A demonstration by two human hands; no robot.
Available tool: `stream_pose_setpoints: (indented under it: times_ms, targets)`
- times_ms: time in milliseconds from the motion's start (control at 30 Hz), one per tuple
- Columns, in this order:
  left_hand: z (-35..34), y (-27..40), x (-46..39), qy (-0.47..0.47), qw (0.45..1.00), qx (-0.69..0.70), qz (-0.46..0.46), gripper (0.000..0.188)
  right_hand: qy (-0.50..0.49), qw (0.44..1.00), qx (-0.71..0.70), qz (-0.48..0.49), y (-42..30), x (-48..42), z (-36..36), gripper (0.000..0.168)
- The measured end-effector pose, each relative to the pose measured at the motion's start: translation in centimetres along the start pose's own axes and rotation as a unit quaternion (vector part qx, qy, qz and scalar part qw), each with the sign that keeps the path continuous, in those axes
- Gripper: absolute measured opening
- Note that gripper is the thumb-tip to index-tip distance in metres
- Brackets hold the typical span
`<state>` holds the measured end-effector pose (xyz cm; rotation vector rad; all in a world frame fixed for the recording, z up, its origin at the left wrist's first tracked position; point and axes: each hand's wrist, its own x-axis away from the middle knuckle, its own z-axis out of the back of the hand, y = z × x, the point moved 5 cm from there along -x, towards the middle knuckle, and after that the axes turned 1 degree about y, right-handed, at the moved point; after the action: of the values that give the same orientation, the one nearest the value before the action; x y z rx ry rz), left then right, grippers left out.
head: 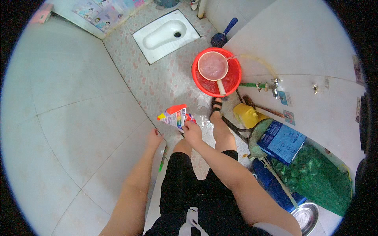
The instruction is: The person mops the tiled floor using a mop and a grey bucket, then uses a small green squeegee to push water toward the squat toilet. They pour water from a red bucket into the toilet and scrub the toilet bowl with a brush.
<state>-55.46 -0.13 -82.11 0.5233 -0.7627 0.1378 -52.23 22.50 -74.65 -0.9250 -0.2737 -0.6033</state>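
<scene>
My right hand grips a colourful printed plastic packet by its lower right corner, above the floor. To the left, close to the tiled wall, is my left hand. It is apart from the packet, its fingers look curled, and whether anything small is in them is hidden. Beyond my feet stands a red plastic basin with water in it. A pale dipper with a handle sits inside the basin. Water runs into the dipper from a yellowish hose.
A squat toilet is set in the floor ahead. A dark blue dipper rests by the right wall, near a metal tap. On the right are a yellow bottle, a stool, a blue packet and a green bag.
</scene>
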Motion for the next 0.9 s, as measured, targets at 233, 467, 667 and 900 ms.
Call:
stream_pose_setpoints:
  times_ms: [233,467,667,900]
  targets:
    - [3.4,2.2,1.1,0.017,1.0,0.014,-0.02,0.062,0.0,1.0,0.011,0.028,-1.3,-1.3,0.5,0.012]
    - [1.5,7.8,-2.1,-0.017,0.972,-0.052,-0.227,0.096,-0.135,0.985,0.01,0.104,-5.3,-1.6,4.4,0.01]
    - [-1.0,9.4,-3.7,-0.121,0.956,0.174,-0.202,0.082,-0.195,0.952,0.009,0.235,-6.2,-2.2,5.0,0.008]
    - [-3.0,3.9,-0.9,-0.105,0.893,0.433,0.068,0.04,-0.311,0.93,-0.009,0.197,-7.6,-5.6,5.4,0.039]
